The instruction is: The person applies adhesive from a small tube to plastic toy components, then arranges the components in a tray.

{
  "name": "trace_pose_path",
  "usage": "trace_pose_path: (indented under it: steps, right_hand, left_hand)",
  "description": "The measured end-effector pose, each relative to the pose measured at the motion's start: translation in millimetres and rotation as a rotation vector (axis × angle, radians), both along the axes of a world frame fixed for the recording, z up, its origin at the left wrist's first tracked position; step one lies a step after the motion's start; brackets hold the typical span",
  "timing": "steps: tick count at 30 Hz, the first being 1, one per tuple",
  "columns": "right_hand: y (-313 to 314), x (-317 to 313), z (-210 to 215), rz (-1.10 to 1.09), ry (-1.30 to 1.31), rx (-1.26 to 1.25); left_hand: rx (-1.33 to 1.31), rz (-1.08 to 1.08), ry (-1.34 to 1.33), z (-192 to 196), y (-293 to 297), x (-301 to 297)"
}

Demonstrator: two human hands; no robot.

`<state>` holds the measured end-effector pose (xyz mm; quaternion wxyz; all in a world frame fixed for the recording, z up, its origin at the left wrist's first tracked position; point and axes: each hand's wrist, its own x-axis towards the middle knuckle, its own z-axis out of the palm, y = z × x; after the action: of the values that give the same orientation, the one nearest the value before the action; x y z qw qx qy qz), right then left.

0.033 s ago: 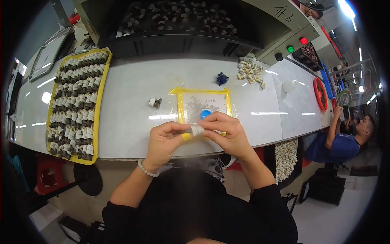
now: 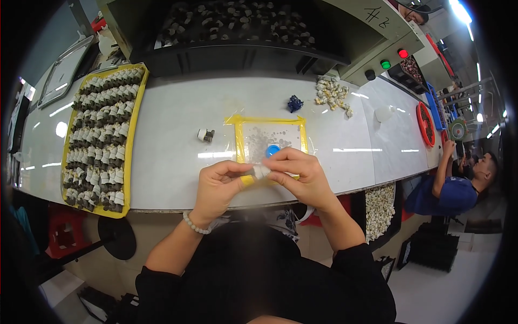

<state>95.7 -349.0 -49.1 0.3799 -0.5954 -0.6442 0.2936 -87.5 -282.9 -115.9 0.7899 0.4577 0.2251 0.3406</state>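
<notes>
Between both hands, just in front of my body, is a small white-wrapped piece (image 2: 261, 172). My left hand (image 2: 222, 186) pinches its left end; yellow tape is wrapped round the thumb. My right hand (image 2: 298, 171) grips the right end between thumb and fingertips. The fingers cover much of the piece, so its exact kind is unclear. Just beyond the right fingers lies a blue round cap-like thing (image 2: 273, 151) on a spotted sheet edged with yellow tape (image 2: 238, 139). A similar white and dark grey piece (image 2: 205, 135) stands alone to the left.
At the left, a yellow tray (image 2: 138, 116) carries rows of white and grey pieces. A crumpled dark blue thing (image 2: 294, 104) and a pile of small whitish pieces (image 2: 333, 96) lie toward the back. Behind stands a machine with a dark bin (image 2: 216, 59). A person in blue (image 2: 443, 186) works at far right.
</notes>
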Motion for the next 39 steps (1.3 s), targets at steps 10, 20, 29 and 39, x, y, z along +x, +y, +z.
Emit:
trace_pose_path:
  steps: [10,20,29,39]
  right_hand:
    - [1.7,38.4,-7.0,0.048,0.032,-0.035]
    - [15.2,208.2,-60.2,-0.776,-0.479,0.122]
    - [1.7,221.8,-63.1,-0.681,-0.208,-0.106]
    - [-6.3,163.6,-50.6,-0.493,0.257,-0.034]
  left_hand:
    - [0.017,-0.043,0.036,3.8,1.1,6.1]
    - [0.115,0.056,0.004,3.8,-7.0,4.0]
    - [0.557,0.775,0.3,58.9,17.4,-144.4]
    - [0.665,1.12,1.324,58.1,68.0,-349.2]
